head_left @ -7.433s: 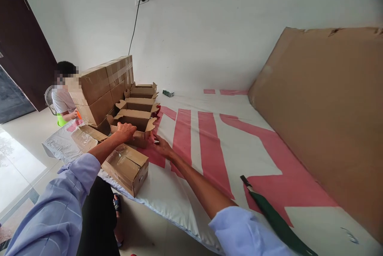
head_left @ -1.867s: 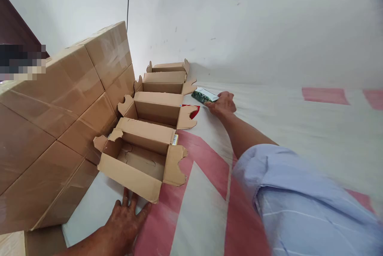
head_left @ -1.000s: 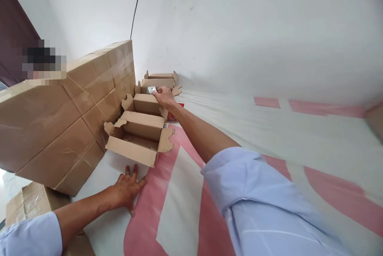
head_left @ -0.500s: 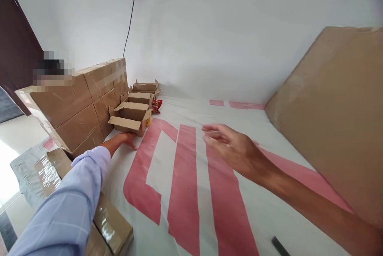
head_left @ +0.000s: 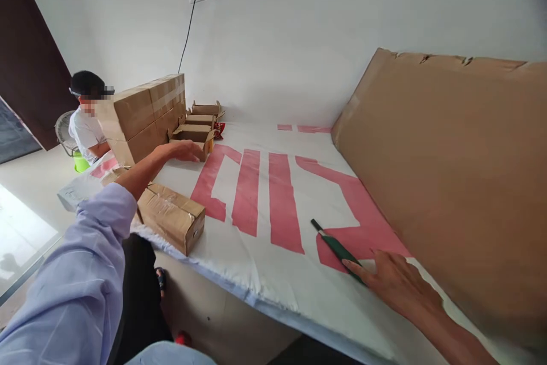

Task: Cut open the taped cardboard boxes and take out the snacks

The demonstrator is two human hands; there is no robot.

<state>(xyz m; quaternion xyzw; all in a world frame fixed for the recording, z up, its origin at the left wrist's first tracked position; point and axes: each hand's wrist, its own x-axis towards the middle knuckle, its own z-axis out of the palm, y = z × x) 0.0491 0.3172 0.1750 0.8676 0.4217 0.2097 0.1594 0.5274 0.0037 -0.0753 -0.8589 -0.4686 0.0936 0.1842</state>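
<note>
My left hand (head_left: pixel 184 150) lies flat with fingers stretched on the white and red sheet (head_left: pixel 273 194), touching the front of the nearest open cardboard box (head_left: pixel 191 134). A row of open small boxes (head_left: pixel 204 111) runs back toward the wall. My right hand (head_left: pixel 391 282) rests near the front right, fingers spread, its fingertips on a long dark green flat strip (head_left: pixel 335 247). It holds nothing that I can see.
A stack of taped cartons (head_left: pixel 143 114) stands left of the open boxes. One taped carton (head_left: pixel 171 222) lies at the sheet's front edge. A big cardboard sheet (head_left: pixel 448 183) leans on the right. Another person (head_left: pixel 88 126) sits behind the stack. A red packet (head_left: pixel 219 128) lies by the boxes.
My right hand took a green packet to the open boxes, then swung back right and came down on the green strip. My view pulled back. My left hand stayed by the nearest box.
</note>
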